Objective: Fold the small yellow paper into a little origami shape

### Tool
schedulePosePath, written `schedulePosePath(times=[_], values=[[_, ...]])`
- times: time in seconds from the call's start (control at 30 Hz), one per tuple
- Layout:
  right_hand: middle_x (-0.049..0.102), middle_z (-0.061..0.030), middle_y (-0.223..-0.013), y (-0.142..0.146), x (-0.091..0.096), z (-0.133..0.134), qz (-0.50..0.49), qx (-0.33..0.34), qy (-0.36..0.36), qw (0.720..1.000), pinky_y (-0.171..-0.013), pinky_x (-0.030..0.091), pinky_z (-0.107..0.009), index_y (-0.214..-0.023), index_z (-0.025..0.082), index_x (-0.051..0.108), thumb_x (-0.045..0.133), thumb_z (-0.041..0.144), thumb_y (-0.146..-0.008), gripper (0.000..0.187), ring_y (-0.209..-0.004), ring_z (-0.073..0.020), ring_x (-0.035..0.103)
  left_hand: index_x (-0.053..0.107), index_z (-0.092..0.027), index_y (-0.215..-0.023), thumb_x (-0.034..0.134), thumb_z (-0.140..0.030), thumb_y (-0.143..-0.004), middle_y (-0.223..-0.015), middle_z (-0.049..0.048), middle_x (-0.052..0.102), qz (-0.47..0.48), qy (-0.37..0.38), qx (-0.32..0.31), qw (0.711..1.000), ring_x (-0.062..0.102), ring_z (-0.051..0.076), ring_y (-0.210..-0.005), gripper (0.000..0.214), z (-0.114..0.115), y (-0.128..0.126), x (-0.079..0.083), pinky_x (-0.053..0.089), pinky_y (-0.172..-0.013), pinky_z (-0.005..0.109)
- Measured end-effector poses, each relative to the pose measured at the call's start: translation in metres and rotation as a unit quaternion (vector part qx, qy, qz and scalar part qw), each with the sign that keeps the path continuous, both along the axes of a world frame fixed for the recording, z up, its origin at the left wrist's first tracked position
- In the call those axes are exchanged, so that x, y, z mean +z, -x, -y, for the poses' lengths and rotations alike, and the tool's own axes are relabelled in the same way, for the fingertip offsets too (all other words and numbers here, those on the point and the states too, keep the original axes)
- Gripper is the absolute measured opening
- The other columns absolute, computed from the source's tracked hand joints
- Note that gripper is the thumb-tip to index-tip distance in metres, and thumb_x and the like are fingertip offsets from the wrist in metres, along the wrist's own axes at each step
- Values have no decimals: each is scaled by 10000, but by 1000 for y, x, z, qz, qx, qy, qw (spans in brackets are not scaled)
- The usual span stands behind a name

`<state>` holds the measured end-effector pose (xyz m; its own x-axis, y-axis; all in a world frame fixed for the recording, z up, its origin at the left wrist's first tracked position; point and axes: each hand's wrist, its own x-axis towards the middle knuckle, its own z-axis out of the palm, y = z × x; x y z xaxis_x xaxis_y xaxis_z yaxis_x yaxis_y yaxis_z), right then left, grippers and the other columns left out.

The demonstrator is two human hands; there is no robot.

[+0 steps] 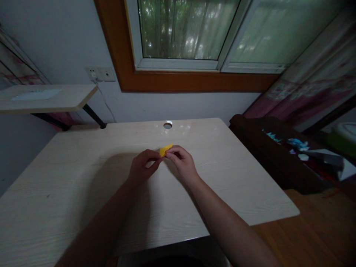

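Between my two hands is a small piece of folded yellow paper (165, 150), held just above the desk. My left hand (143, 165) pinches its lower left side between thumb and fingers. On the other side my right hand (181, 160) grips the paper's right edge with thumb and forefinger. One corner of the paper points up and to the right. The fingertips hide its lower part, so the folds there cannot be made out.
The pale wooden desk (222, 185) has a round cable hole (167, 125) at its back edge. A raised shelf (50, 105) on black legs stands at the left. Beyond the right edge is a dark wooden cabinet (250, 148) with assorted items on it. A window (189, 33) is behind.
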<state>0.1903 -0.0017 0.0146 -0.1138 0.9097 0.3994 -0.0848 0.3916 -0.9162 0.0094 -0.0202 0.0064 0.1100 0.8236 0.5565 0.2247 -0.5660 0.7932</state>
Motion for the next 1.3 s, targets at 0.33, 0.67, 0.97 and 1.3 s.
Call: schedulePosePath(times=[0.33,0.67,0.97,1.3], values=[[687,-21,-848,8,8,8,-66,15,56,996,-746,524,-296,-842,224,685,735,309,-787,113,-798,-166,648,703,-194,-869,723,-197,-808,-876,61,721,5,-44,20,999,698,152,-795,64,1,-3,5,571,-740,263],[683,-22,-840,5,2,4,-53,43,96,993,-710,505,-288,-844,210,679,741,378,-781,190,-750,-151,627,632,-162,-883,673,-360,-860,-797,62,743,124,152,-34,980,728,179,-743,203,6,-3,7,584,-709,280],[685,-18,-857,-2,-1,-12,5,126,67,990,-767,495,-297,-858,206,695,721,331,-814,135,-786,-143,632,638,-153,-816,682,-423,-836,-722,54,733,120,240,-90,959,709,174,-668,274,-4,-1,-5,588,-680,301],[703,-44,-951,4,6,-43,171,136,-84,972,-822,501,-296,-965,238,727,666,284,-871,121,-898,-162,651,664,-156,-807,674,-402,-834,-717,36,724,131,227,15,965,680,153,-660,248,-16,6,-8,556,-687,278]])
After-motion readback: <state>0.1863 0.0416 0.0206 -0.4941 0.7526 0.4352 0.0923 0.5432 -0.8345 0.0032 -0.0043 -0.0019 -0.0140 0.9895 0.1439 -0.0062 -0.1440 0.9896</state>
